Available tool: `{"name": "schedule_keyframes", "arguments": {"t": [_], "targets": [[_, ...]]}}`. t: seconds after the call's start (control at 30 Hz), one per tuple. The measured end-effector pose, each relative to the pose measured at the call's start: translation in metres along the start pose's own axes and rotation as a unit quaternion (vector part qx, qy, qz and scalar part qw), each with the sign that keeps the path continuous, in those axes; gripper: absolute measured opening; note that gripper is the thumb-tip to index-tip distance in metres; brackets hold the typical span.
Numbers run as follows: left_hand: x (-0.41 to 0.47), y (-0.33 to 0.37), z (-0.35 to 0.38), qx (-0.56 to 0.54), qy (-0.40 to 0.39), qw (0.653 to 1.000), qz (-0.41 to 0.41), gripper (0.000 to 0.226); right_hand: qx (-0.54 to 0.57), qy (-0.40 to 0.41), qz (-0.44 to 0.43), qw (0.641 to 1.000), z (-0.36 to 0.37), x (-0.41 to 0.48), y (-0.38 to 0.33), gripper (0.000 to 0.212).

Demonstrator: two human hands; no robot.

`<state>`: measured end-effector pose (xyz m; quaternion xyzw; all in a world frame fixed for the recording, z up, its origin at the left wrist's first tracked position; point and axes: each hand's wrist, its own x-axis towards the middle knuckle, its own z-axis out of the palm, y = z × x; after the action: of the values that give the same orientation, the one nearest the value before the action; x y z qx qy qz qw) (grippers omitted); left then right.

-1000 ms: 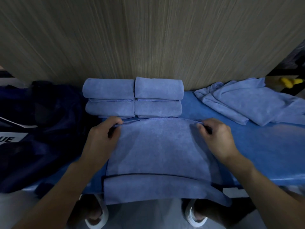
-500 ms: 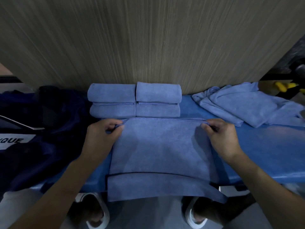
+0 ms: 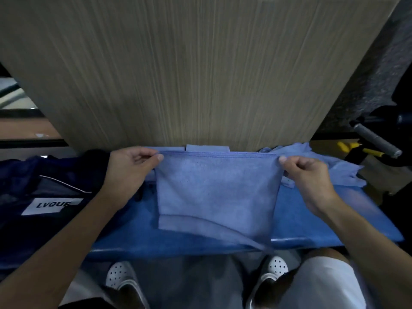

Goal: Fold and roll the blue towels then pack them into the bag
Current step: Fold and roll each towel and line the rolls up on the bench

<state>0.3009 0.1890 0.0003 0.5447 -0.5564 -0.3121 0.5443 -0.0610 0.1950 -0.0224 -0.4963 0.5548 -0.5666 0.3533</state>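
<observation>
The blue towel [image 3: 216,192], flat before, now hangs lifted above the counter [image 3: 312,219], hiding most of the rolled towels [image 3: 207,147]. The left hand [image 3: 127,172] and right hand [image 3: 310,181] pinch its top corners between curled fingers [image 3: 156,157].

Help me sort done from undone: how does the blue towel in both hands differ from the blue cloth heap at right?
The held blue towel is stretched flat; the blue cloth heap lies crumpled. The left hand and right hand pinch the towel's top corners; no hand holds the heap. Both look like the same blue fabric.
</observation>
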Motion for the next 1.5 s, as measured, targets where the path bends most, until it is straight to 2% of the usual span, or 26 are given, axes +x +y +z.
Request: {"name": "schedule_keyframes", "arguments": {"t": [0.3, 0.53, 0.83, 1.17, 1.4, 1.5], "targets": [[-0.004, 0.076, -0.024, -0.032, 0.005, 0.998, 0.047, 0.008, 0.002, 0.05, -0.075, 0.996, -0.018, -0.007, -0.079, 0.019], [-0.006, 0.106, -0.034, -0.049, -0.006, 0.997, 0.051, 0.017, 0.0, 0.06, -0.116, 0.991, -0.029, -0.015, -0.118, 0.018], [-0.01, 0.116, -0.044, -0.039, -0.006, 0.998, 0.046, 0.014, -0.012, 0.096, -0.135, 0.986, -0.035, -0.016, -0.132, 0.021], [-0.01, 0.121, -0.041, -0.051, -0.015, 0.997, 0.053, 0.025, -0.033, 0.079, -0.148, 0.985, -0.034, -0.02, -0.136, 0.019], [-0.012, 0.127, -0.035, 0.013, -0.022, 0.995, 0.096, 0.022, -0.052, 0.087, -0.173, 0.98, -0.034, -0.018, -0.134, 0.024], [-0.013, 0.129, -0.035, 0.012, -0.025, 0.996, 0.09, 0.019, -0.045, 0.082, -0.183, 0.979, -0.035, -0.017, -0.133, 0.025]]}}
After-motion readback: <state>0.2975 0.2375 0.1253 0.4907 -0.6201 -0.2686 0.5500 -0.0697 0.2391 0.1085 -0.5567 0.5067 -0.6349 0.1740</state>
